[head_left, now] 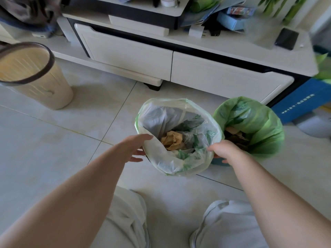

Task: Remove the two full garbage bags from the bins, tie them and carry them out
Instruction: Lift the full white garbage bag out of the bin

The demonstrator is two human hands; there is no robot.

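Pale-trousered knees frame the tiled floor, where both bare hands flank the nearer pale translucent green bag lining its bin. Left hand is spread, fingers curling round the rim; right hand grips the opposite edge, its fingers mostly hidden. Peeling the rim evenly on both sides should free it best. Crumpled brown paper lies inside; the darker green bag just beside holds brownish scraps.

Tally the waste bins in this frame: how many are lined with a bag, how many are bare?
Lined bins: 2, one with a pale whitish-green bag, one with a green bag
Bare bins: 1, the beige bin
Total: 3
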